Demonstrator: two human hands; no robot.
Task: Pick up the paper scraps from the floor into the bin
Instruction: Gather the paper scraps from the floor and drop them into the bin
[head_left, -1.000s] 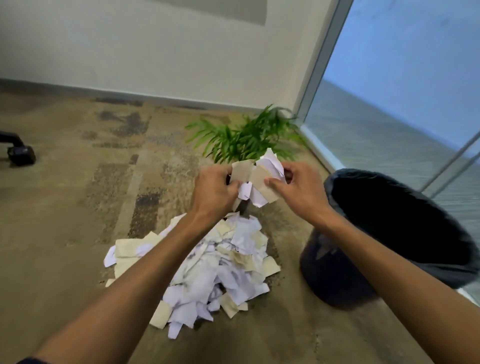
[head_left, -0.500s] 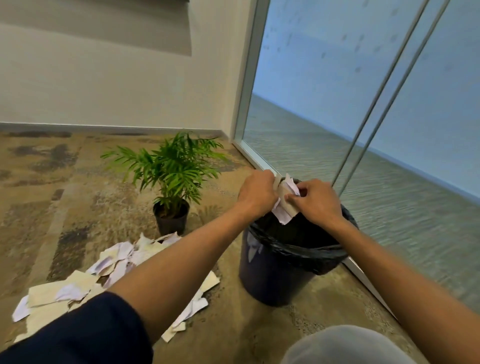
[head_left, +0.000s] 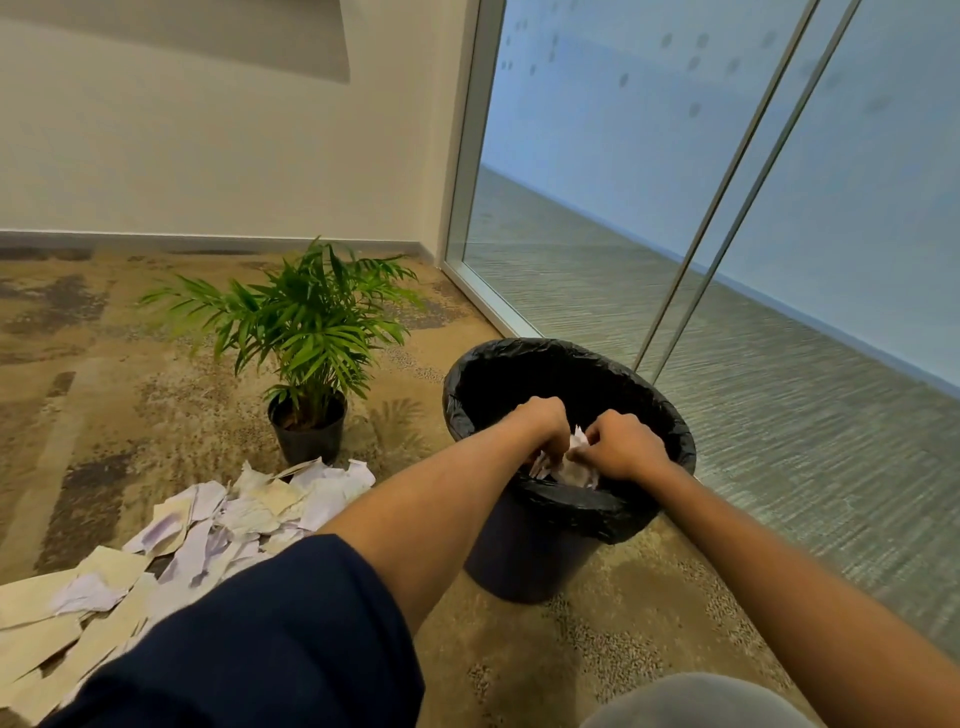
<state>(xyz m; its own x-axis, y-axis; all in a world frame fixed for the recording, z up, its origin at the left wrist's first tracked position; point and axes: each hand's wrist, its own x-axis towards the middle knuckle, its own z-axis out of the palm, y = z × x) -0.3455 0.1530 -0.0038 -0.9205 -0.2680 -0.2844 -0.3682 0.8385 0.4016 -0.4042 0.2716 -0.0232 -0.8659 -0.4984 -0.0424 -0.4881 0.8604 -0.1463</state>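
1. Holding a bunch of paper scraps (head_left: 571, 462) down inside the mouth of the bin (head_left: 524, 551), both hands meet just below its liner-covered rim.
2. The left hand (head_left: 545, 423) has its fingers curled down onto the bunch, and the right hand (head_left: 621, 447) pinches the same bunch from the other side; neither has let go.
3. The step in hand looks like the drop: the load is already over the dark inside of the bin, so the fingers need only spread for the paper to fall.
4. Most of the work remains. A broad pile of scraps (head_left: 171, 545) lies on the floor (head_left: 104, 395), to the left of the bin and in front of the potted plant (head_left: 311, 338), partly hidden by the dark sleeve (head_left: 260, 639).
5. The next move calls for releasing well inside the rim so no loose bits flutter out, then turning back to the pile and gathering another handful with both hands.
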